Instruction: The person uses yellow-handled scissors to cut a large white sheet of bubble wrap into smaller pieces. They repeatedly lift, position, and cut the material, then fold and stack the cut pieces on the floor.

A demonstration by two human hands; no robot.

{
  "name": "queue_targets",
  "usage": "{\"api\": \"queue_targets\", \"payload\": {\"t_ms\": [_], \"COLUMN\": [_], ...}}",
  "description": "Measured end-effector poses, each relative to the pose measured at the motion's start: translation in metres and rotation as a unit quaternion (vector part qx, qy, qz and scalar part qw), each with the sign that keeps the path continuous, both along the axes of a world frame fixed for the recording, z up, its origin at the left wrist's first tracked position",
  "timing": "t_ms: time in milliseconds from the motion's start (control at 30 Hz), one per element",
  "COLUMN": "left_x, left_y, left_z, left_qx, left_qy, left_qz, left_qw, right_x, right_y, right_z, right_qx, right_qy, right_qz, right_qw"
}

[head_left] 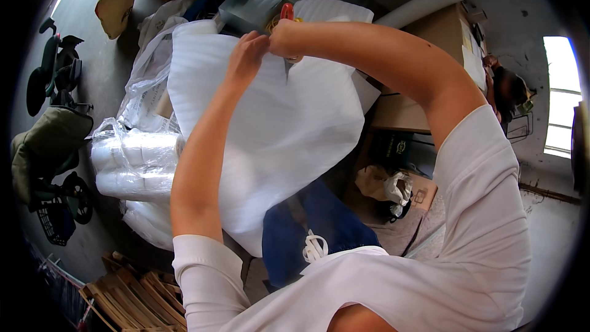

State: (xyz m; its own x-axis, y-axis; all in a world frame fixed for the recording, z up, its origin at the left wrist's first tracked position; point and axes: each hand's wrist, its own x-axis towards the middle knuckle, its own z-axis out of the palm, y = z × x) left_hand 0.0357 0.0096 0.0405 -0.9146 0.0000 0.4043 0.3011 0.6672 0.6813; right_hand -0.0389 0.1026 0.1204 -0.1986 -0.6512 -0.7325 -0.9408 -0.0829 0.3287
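From afar, I watch my left grip [249, 49] apparently pinching the white foam sheet [276, 123] at its far edge, probably for tautness; my right grip [284, 37] is clenched around a red-handled tool [287, 11], seemingly for control; the sheet drapes toward the blue trousers [332, 218].

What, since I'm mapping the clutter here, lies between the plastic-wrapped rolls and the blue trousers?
In the head view, the left forearm and part of the white foam sheet lie between them.

Red-handled tool [287, 11] mostly hidden by right grip [283, 37], white foam sheet [289, 126] partly behind left forearm [209, 126]
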Motion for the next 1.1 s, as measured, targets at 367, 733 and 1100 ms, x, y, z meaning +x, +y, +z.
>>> {"api": "queue_targets", "payload": {"t_ms": [367, 733, 1100], "left_x": [-0.001, -0.005, -0.010], "left_y": [0.000, -0.004, -0.008], "left_z": [-0.001, 0.010, 0.009], "left_qx": [0.008, 0.037, 0.037], "left_qy": [0.034, 0.054, 0.037], "left_qz": [0.005, 0.022, 0.049], "left_qw": [0.999, 0.998, 0.997], "right_x": [0.016, 0.035, 0.057], "right_y": [0.003, 0.007, 0.016], "right_z": [0.007, -0.028, -0.068], "right_qx": [0.018, 0.083, 0.058], "right_qy": [-0.025, -0.001, -0.034], "right_qz": [-0.014, -0.027, -0.068], "right_qw": [0.999, 0.996, 0.995]}}
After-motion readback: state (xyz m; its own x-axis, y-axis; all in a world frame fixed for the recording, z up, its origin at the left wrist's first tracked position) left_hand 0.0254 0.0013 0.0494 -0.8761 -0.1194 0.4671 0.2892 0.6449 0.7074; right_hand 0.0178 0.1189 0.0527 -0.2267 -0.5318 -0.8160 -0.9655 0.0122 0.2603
